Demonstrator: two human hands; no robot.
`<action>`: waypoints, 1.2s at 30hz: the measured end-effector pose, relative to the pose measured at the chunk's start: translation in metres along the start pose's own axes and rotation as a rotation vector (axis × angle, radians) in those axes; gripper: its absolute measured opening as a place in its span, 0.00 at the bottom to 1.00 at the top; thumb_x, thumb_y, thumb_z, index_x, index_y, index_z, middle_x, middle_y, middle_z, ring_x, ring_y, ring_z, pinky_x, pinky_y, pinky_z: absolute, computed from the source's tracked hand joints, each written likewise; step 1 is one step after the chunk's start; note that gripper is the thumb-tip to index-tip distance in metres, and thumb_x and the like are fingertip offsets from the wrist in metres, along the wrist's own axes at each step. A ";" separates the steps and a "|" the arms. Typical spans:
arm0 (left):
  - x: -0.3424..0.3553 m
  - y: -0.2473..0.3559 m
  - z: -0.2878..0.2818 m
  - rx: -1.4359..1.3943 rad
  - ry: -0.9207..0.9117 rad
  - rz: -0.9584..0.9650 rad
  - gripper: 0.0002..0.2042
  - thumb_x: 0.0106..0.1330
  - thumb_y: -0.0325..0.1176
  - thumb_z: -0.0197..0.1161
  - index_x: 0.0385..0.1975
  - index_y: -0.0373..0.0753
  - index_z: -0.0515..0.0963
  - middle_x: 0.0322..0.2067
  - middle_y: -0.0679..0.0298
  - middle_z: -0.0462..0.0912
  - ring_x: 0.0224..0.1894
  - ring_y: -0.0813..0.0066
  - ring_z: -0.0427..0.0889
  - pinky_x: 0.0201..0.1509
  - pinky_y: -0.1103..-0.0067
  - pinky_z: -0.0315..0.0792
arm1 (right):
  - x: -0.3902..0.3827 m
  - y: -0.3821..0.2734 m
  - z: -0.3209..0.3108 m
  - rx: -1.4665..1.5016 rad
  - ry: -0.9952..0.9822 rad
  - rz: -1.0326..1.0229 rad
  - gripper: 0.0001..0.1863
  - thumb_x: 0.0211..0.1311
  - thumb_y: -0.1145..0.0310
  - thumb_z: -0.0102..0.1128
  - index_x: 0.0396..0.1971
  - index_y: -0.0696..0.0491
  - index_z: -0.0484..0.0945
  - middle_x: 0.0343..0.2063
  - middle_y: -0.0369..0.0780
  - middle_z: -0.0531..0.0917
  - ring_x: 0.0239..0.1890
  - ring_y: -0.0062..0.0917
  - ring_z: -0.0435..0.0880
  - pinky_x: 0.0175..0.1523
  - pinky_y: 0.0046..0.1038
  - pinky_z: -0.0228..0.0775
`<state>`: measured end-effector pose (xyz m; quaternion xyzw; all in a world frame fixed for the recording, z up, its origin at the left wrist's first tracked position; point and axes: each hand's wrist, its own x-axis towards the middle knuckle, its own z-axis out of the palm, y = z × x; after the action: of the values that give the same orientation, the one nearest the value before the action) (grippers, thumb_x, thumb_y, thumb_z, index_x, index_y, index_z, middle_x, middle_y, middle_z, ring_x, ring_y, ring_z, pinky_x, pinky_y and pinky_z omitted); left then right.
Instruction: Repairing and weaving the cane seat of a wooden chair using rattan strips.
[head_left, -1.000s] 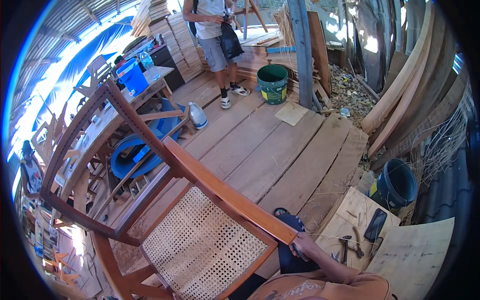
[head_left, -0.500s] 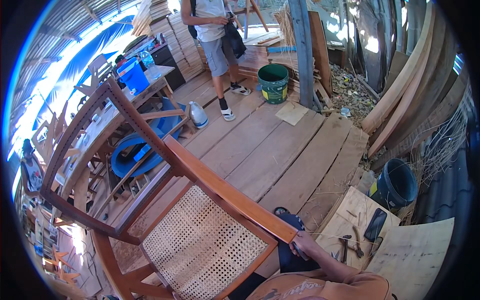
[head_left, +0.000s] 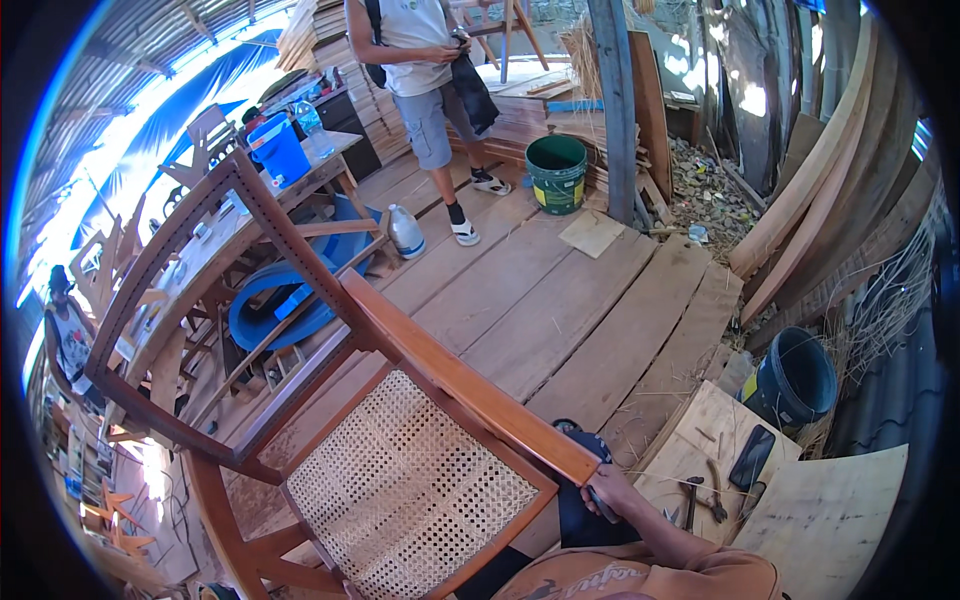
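A wooden armchair [head_left: 222,520] fills the left and middle, tilted in front of me. Its woven cane seat [head_left: 405,485] is filled in, while the back frame [head_left: 290,235], with small holes along its edges, stands open. The reddish-brown armrest [head_left: 470,370] runs down toward my lap. By the near end of that armrest, my right hand [head_left: 615,495] is closed on a small dark object, too hidden to name. My left hand does not show.
To my right, a board [head_left: 660,480] carries a phone [head_left: 752,458], pliers [head_left: 715,490] and a hammer-like tool [head_left: 691,500]. Beyond are a dark bucket [head_left: 795,375], a green bucket [head_left: 557,172], a post [head_left: 615,110] and a standing person [head_left: 425,80]. A cluttered workbench [head_left: 215,245] stands left.
The view has shifted slightly, so the surroundings sit a little lower and further right. My right hand stays by the armrest end, and the chair keeps its tilt.
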<state>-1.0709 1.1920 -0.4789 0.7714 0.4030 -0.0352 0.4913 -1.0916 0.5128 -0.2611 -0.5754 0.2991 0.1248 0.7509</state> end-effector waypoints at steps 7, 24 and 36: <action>0.004 -0.009 -0.001 -0.033 -0.015 -0.040 0.26 0.61 0.58 0.55 0.49 0.44 0.76 0.20 0.66 0.71 0.22 0.80 0.66 0.24 0.80 0.63 | -0.002 -0.007 0.003 -0.001 0.003 0.020 0.16 0.66 0.58 0.44 0.27 0.57 0.70 0.14 0.37 0.72 0.11 0.20 0.71 0.13 0.22 0.62; 0.021 0.021 0.043 -0.084 -0.121 0.123 0.27 0.61 0.58 0.53 0.50 0.42 0.74 0.26 0.63 0.71 0.29 0.76 0.66 0.31 0.79 0.63 | 0.000 -0.001 0.001 0.027 -0.017 -0.010 0.13 0.63 0.63 0.45 0.29 0.58 0.70 0.15 0.38 0.72 0.11 0.21 0.71 0.14 0.21 0.63; 0.036 0.100 0.073 -0.033 -0.248 0.304 0.29 0.62 0.58 0.51 0.51 0.39 0.72 0.32 0.59 0.72 0.35 0.73 0.68 0.37 0.77 0.64 | -0.004 -0.006 0.002 0.019 -0.001 -0.012 0.14 0.64 0.61 0.45 0.28 0.58 0.71 0.15 0.38 0.73 0.11 0.21 0.72 0.14 0.21 0.64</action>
<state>-0.9565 1.1363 -0.4598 0.8048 0.2188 -0.0489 0.5496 -1.0909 0.5134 -0.2543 -0.5699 0.2964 0.1178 0.7573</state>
